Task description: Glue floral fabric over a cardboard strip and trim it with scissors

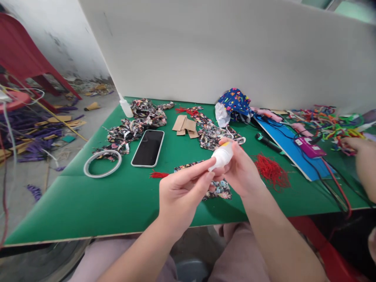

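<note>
Both hands (179, 192) (243, 169) gripping small white bottle (222, 156), floral fabric (221, 190) below, green tabletop (123, 207).

Wearer's own body, seen from the head camera: two bare hands, left hand (179, 194) and right hand (243, 170), both slim in build. Fingers (192, 169) slender, tapering toward the tips; nail detail too small to read. Wrists narrow, bare. Left forearm (147, 248) and right forearm (279, 231) both uncovered as far as the lower frame edge, smooth in outline, broadening away from the wrist. Below, trousers (104, 258) in pale, dusty mauve-pink; the cloth looks plain and matt, loosely cut, with soft creases over both thighs. Exact weave cannot be told.
</note>
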Demonstrator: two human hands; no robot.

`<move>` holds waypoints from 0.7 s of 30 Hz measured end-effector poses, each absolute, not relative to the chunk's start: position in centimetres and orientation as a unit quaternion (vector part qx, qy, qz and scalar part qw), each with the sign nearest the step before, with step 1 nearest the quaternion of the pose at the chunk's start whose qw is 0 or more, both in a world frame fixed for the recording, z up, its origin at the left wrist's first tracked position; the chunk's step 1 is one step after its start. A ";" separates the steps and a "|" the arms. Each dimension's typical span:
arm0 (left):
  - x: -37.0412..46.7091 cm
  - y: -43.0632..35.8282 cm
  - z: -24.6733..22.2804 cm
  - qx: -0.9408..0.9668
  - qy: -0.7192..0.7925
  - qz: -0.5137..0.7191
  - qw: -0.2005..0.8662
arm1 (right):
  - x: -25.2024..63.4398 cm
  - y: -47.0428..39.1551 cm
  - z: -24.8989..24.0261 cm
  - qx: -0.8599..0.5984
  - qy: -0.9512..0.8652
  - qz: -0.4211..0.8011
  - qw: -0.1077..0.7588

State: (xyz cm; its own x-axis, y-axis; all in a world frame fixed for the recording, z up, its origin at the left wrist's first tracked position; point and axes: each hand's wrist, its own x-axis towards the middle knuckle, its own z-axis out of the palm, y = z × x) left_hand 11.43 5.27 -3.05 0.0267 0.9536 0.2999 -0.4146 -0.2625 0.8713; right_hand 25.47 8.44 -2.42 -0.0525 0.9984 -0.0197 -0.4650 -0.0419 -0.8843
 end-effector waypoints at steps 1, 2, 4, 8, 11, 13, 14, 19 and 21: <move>11.4 5.3 -3.1 0.474 0.284 0.639 0.535 | 25.6 8.3 -2.3 -0.368 -0.382 0.604 0.595; 11.4 5.3 -3.1 0.473 0.284 0.641 0.533 | 25.6 8.2 -2.1 -0.374 -0.392 0.585 0.603; 11.4 5.2 -3.1 0.471 0.279 0.645 0.533 | 25.8 8.0 -1.8 -0.384 -0.408 0.552 0.617; 11.3 5.0 -3.1 0.477 0.265 0.642 0.539 | 26.3 7.4 -1.2 -0.398 -0.443 0.477 0.646; 11.2 5.0 -3.1 0.483 0.264 0.640 0.536 | 26.7 7.1 -1.0 -0.406 -0.477 0.413 0.661; 11.2 5.0 -3.0 0.486 0.265 0.641 0.532 | 26.9 6.9 -0.9 -0.410 -0.500 0.373 0.666; 11.1 5.1 -3.0 0.488 0.265 0.642 0.528 | 27.0 6.9 -0.9 -0.408 -0.511 0.354 0.669; 11.0 5.1 -3.4 0.512 0.293 0.656 0.471 | 27.1 6.3 -0.7 -0.395 -0.552 0.250 0.690; 10.9 5.1 -3.6 0.526 0.313 0.660 0.436 | 27.1 6.1 -0.6 -0.390 -0.562 0.216 0.697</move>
